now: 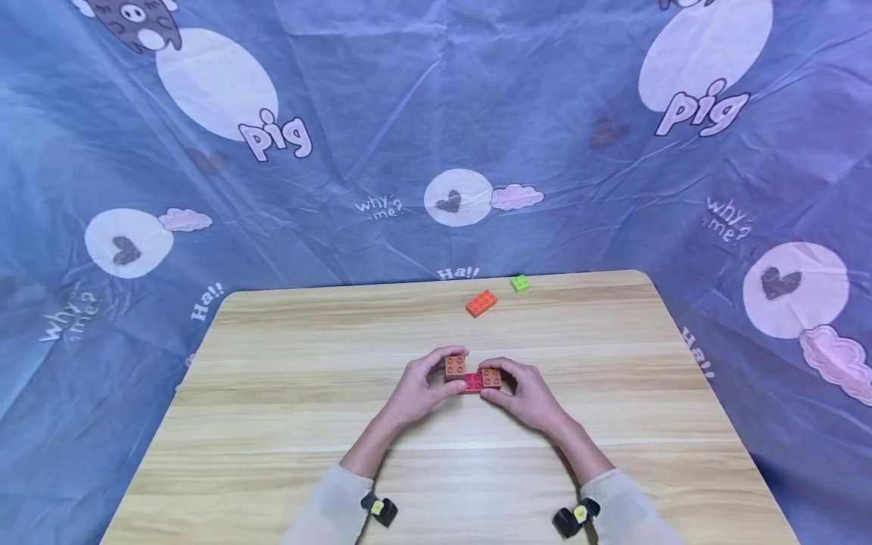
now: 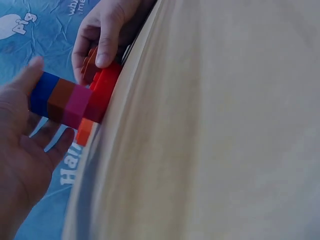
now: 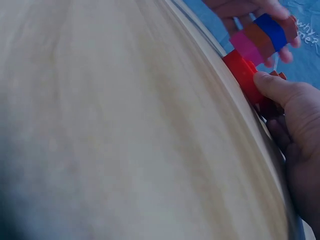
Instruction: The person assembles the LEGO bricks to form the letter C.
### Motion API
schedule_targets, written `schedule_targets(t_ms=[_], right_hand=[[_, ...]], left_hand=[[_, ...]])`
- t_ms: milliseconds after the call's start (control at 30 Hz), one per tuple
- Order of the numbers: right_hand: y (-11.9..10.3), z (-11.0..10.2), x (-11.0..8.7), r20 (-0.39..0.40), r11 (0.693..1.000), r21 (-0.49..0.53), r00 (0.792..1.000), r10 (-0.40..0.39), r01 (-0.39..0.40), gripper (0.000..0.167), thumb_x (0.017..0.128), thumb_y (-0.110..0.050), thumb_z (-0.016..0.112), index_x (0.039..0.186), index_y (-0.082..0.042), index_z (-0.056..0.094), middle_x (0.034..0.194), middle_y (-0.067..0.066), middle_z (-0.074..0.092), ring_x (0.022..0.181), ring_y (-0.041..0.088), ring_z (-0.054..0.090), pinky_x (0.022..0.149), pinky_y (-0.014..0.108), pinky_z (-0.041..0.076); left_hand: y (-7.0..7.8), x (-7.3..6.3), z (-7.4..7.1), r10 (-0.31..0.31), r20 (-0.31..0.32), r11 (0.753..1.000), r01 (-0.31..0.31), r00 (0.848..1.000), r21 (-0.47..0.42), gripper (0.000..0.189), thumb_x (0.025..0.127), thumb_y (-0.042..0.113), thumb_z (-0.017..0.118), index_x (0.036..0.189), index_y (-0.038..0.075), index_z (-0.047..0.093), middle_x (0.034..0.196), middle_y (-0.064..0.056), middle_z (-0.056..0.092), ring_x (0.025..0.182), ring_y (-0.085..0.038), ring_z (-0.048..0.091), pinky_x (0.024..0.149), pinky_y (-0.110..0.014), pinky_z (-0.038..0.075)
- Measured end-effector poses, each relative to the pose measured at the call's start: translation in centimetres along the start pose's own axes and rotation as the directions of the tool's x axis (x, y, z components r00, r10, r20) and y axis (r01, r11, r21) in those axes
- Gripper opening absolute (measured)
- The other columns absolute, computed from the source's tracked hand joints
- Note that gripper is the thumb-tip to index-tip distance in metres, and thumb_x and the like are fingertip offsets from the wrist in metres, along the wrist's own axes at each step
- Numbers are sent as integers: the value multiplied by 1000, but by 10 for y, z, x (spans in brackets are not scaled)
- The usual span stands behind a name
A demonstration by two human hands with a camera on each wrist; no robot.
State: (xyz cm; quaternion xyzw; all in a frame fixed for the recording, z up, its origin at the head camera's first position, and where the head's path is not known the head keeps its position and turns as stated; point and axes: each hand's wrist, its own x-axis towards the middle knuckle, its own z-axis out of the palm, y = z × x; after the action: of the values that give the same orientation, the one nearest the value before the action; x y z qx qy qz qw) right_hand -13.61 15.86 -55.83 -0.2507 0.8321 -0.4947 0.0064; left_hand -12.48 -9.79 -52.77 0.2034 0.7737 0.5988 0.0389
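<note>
My left hand (image 1: 417, 390) holds a small tower of toy building bricks at the left end of a flat red brick (image 1: 473, 383), its thumb on the near side and fingers on the far side. From the top, the tower has a brown brick (image 1: 455, 366), a blue brick (image 3: 270, 31), another brown brick (image 2: 59, 103) and a pink brick (image 2: 77, 105). My right hand (image 1: 533, 395) pinches a separate brown brick (image 1: 491, 378) at the red brick's right end, thumb near the red side in the right wrist view. The red brick lies low over the table.
Beyond the hands, an orange brick (image 1: 481, 303) lies on the wooden table (image 1: 306, 363). A small lime green brick (image 1: 520, 283) is near the far edge. A blue printed cloth (image 1: 381, 136) hangs behind and beside the table.
</note>
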Motion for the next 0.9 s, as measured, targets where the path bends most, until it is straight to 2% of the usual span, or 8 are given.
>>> schedule_targets(t_ms=[133,233,367,533,667,900], right_hand=[[0,-12,0,52,994,82,997,65,-69,55,86,-23,90,135,-12,69,131,0,72,124,22,66,110,33,52],[0,-27,6,64,985,136,993,98,-106,57,89,-25,87,140,-9,64,137,6,69,130,29,63,116,45,47],[3,-51,29,-4,982,144,992,124,-122,54,95,-24,80,143,-6,61,142,15,65,134,39,59,117,59,43],[11,-73,62,-76,989,117,992,100,-91,59,95,-15,81,148,-6,58,153,18,57,142,46,49,121,65,35],[22,-79,79,-77,991,121,995,58,-48,66,92,-8,82,152,-5,54,159,16,50,149,45,42,125,64,28],[35,-71,98,2,996,68,998,60,-60,76,88,-10,86,155,-8,51,167,15,40,155,39,34,128,60,24]], left_hand=[[-4,-3,2,-4,18,1000,4,1000,14,47,94,17,80,139,11,65,131,-3,74,119,-19,71,105,-34,57],[-4,-4,2,3,7,1000,-3,1000,29,43,94,20,81,134,14,69,126,-2,75,115,-18,73,103,-32,58],[-4,-6,-2,2,1,998,-2,1000,56,42,93,22,81,133,19,70,125,2,76,114,-16,73,102,-32,59],[-5,-9,-9,-27,-7,998,27,1000,56,41,92,21,82,131,21,71,123,4,77,112,-17,74,101,-34,59],[-6,-8,-11,-28,5,998,28,1000,64,40,92,22,82,131,23,71,122,7,77,112,-13,73,101,-32,59],[-7,-5,-8,-5,25,994,3,1000,106,40,95,27,80,132,21,70,123,4,77,113,-11,73,101,-31,58]])
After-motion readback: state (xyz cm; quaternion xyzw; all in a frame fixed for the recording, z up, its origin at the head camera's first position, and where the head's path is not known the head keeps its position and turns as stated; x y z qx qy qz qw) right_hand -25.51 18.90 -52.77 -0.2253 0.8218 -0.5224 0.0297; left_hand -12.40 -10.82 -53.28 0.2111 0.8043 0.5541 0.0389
